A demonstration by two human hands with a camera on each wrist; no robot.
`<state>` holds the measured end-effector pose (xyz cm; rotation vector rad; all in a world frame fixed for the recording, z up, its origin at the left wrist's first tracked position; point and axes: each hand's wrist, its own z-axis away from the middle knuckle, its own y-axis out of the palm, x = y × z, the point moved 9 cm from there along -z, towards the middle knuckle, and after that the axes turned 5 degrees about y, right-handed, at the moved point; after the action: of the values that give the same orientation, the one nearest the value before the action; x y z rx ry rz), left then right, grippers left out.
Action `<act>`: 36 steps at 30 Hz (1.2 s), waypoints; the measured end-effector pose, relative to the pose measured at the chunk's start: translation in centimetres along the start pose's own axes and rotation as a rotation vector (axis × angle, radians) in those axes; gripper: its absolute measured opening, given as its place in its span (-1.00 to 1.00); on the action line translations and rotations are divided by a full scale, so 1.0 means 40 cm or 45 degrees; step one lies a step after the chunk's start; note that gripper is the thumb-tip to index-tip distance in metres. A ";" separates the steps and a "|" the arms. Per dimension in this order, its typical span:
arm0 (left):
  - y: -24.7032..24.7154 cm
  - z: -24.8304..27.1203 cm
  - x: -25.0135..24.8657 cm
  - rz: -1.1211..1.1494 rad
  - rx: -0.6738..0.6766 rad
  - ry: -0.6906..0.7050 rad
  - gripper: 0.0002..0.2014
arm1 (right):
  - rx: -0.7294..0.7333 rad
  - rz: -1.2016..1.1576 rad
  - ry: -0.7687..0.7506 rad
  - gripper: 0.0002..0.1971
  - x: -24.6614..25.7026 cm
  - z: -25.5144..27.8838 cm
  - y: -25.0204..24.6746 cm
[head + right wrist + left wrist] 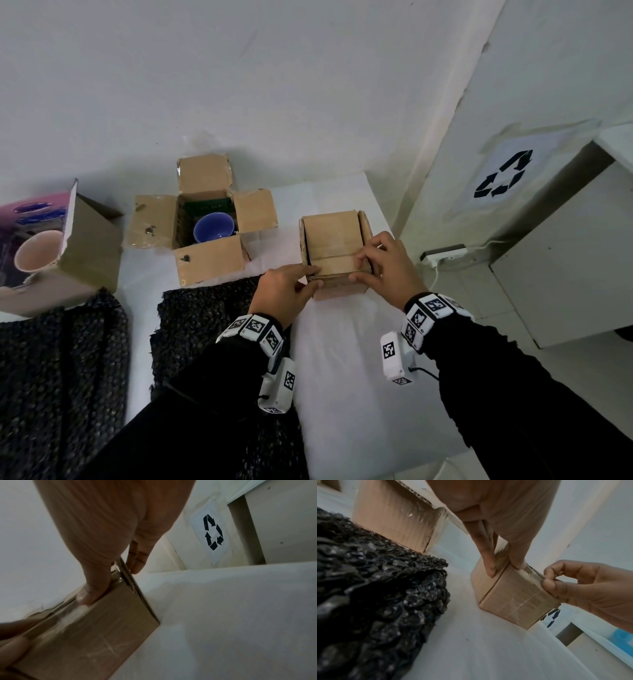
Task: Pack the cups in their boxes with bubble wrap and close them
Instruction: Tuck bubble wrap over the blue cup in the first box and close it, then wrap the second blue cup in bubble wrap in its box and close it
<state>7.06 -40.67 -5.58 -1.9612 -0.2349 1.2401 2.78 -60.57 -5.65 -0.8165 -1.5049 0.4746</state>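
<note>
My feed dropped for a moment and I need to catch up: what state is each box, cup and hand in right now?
Small box: flaps folded down, held at its near edge.
Middle box: all four flaps open.
Blue cup: upright inside the middle box, unwrapped.
Pink cup: in the left box, which lies on its side, open.
Left hand: gripping the small box's near left corner.
Right hand: pinching its near right edge.

A white table [342, 377] carries everything. The landmark is the small brown box [334, 240] with its flaps folded down, standing near the table's right edge. Left of it, apart from it, stands an open cardboard box [209, 260] with its four flaps spread. Farther left, at the frame's edge, a larger box [89, 246] stands tilted. Nearer the person than the open box, to the small box's left, lies a sheet of dark bubble wrap [202, 325]; a second dark sheet [58, 377] lies farther left.
</note>
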 end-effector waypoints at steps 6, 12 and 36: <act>0.019 0.006 0.006 -0.001 0.043 0.091 -0.61 | 0.008 0.104 0.037 -0.46 0.006 0.004 -0.003; 0.035 -0.040 0.009 -0.089 0.056 0.103 -0.63 | -0.042 0.143 0.068 -0.46 -0.002 -0.055 0.007; -0.091 -0.032 0.066 -0.180 0.126 -0.050 -0.73 | -0.067 0.132 -0.077 -0.84 0.160 -0.078 0.040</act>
<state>10.34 -37.50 -4.57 -1.8051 -0.3203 1.1771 6.48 -55.38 -2.07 -0.9319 -1.5415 0.5423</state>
